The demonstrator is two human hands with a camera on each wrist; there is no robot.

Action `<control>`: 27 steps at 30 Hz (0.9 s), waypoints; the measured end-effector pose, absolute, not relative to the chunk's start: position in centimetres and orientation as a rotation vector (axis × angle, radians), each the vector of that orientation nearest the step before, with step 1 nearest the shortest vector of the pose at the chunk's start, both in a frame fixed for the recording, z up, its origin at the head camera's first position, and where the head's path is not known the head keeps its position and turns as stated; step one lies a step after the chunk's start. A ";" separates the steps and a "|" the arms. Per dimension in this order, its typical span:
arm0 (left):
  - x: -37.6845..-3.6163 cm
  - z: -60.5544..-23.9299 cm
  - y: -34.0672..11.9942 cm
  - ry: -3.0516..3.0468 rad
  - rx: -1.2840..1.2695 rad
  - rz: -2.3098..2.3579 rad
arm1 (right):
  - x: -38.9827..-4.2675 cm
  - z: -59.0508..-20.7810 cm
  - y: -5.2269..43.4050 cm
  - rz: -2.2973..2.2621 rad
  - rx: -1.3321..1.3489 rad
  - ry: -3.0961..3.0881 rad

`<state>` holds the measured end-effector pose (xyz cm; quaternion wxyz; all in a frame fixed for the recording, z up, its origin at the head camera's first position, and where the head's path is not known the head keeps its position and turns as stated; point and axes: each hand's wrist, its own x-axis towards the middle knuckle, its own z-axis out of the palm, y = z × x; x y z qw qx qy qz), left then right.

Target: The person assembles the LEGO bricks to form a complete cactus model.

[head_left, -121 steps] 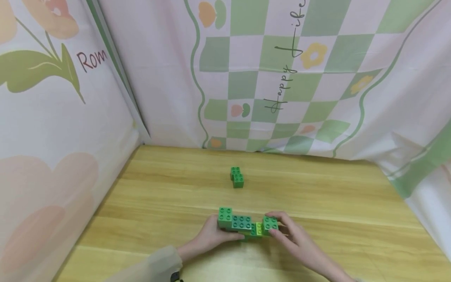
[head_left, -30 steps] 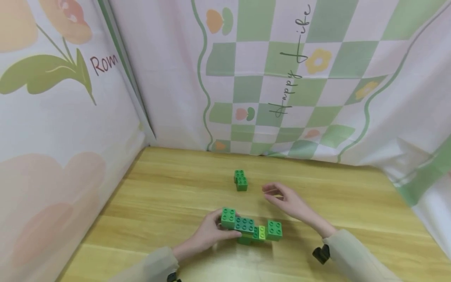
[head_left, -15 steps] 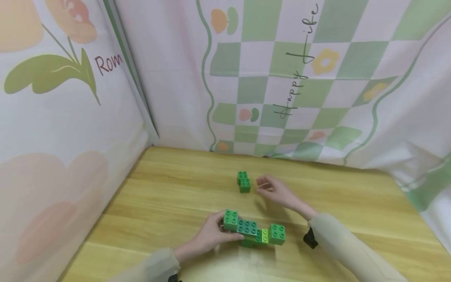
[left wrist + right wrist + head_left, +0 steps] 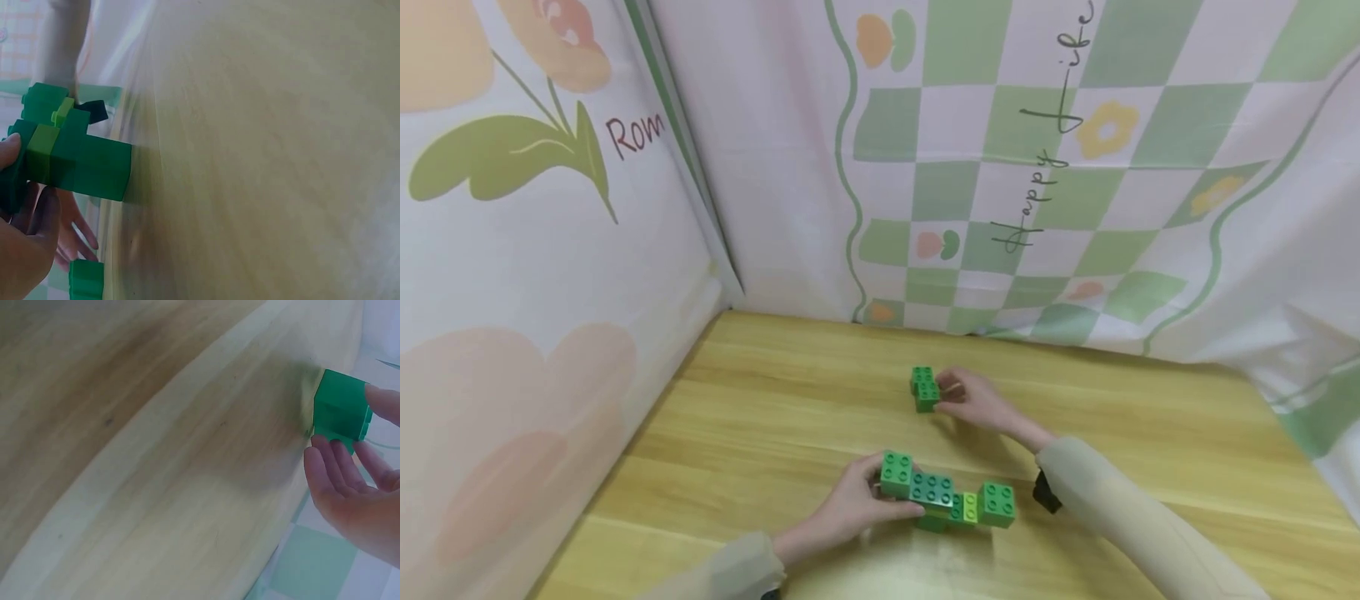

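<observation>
From the head view, the left hand (image 4: 853, 507) holds the green brick build (image 4: 947, 500) on the worktop (image 4: 760, 433). The right hand (image 4: 973, 400) touches the small green brick (image 4: 924, 388) farther back.

In the left wrist view, fingers curl around the build (image 4: 69, 159).

In the right wrist view, fingertips (image 4: 331, 459) and thumb pinch the small brick (image 4: 340, 411).

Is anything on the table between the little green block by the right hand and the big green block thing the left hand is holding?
No. Only bare table lies between the little green block, at the right hand, and the block assembly that the left hand holds.
</observation>
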<state>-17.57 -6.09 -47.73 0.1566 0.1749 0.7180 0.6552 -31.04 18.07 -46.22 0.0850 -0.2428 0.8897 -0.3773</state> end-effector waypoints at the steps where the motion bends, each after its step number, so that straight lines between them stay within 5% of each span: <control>1: -17.6 -47.7 -6.1 2.055 0.501 1.875 | -31.1 -46.2 18.0 -1.123 -0.715 2.657; 27: -17.5 -47.6 -6.1 2.058 0.476 1.872 | -29.9 -45.1 18.4 -1.144 -0.664 2.710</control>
